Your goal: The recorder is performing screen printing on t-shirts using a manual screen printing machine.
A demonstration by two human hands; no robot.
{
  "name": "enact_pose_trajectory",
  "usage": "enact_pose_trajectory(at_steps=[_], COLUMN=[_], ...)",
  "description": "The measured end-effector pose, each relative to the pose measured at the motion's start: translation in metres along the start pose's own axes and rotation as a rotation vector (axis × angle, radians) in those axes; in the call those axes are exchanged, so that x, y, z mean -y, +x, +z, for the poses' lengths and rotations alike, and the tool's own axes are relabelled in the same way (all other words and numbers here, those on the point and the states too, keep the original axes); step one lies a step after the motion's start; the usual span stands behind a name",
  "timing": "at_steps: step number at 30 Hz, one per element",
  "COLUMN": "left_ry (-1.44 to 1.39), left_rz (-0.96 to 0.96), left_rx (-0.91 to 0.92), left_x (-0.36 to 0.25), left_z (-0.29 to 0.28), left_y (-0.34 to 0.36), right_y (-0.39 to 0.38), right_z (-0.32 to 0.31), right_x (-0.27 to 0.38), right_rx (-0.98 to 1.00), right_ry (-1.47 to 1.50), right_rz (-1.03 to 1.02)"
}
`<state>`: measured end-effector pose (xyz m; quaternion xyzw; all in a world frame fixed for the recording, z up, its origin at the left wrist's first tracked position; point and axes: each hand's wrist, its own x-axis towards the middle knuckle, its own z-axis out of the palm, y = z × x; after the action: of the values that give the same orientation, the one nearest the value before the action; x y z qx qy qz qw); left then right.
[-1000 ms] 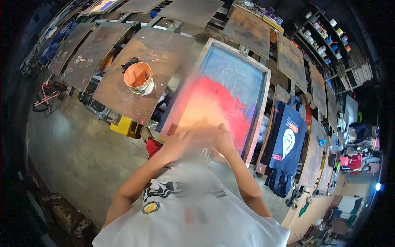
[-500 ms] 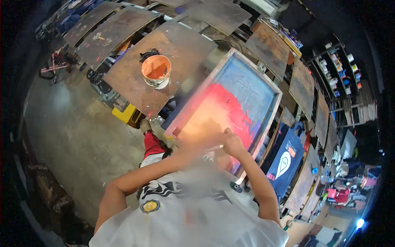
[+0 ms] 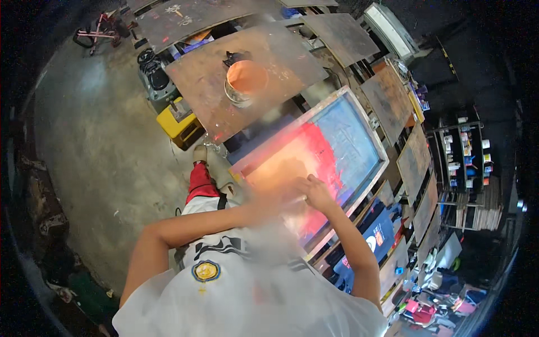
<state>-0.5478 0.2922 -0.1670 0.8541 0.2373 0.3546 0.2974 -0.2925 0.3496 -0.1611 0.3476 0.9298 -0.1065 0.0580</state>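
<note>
Both hands meet over the near part of a framed printing screen point(image 3: 331, 151), whose mesh is blue toward the far end and smeared red and orange toward the person. The right hand point(image 3: 314, 191) lies on the red area with its fingers curled around what looks like a long squeegee, though the tool itself is blurred; that grip appears closed on it. The left hand point(image 3: 275, 199) sits just beside it, lost in motion blur, so whether its grip is open or closed cannot be told.

The screen rests tilted on a worktop in a row of brown printing boards point(image 3: 387, 101) that runs off to the right. Beyond it, on another scuffed board point(image 3: 202, 84), stands an orange ink bucket point(image 3: 245, 81), well apart from the hands. A yellow box point(image 3: 178, 123) sits on the concrete floor point(image 3: 95, 146) below that board. A dark T-shirt with a white print point(image 3: 373, 236) hangs just under the screen's right edge. The person wears a white jersey point(image 3: 224, 292) and red trousers point(image 3: 199, 181).
</note>
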Motion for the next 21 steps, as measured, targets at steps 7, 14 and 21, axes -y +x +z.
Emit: enact_pose_trajectory(at_steps=[7,14,21], left_ry=[-0.056,0.101,0.036], left_rz=[-0.274,-0.125,-0.375], left_rx=[0.245,0.014,0.427], left_x=[-0.012,-0.003,-0.021], left_z=[-0.015,-0.015,-0.031], left_y=[0.001,-0.004,0.008], right_y=[-0.009,0.015,-0.01], right_z=[0.005,-0.007,0.01], right_x=[0.001,0.012,0.013], right_rx=[-0.014,-0.048,-0.017], right_ry=[0.062,0.005,0.107], right_rz=[0.001,0.095,0.092])
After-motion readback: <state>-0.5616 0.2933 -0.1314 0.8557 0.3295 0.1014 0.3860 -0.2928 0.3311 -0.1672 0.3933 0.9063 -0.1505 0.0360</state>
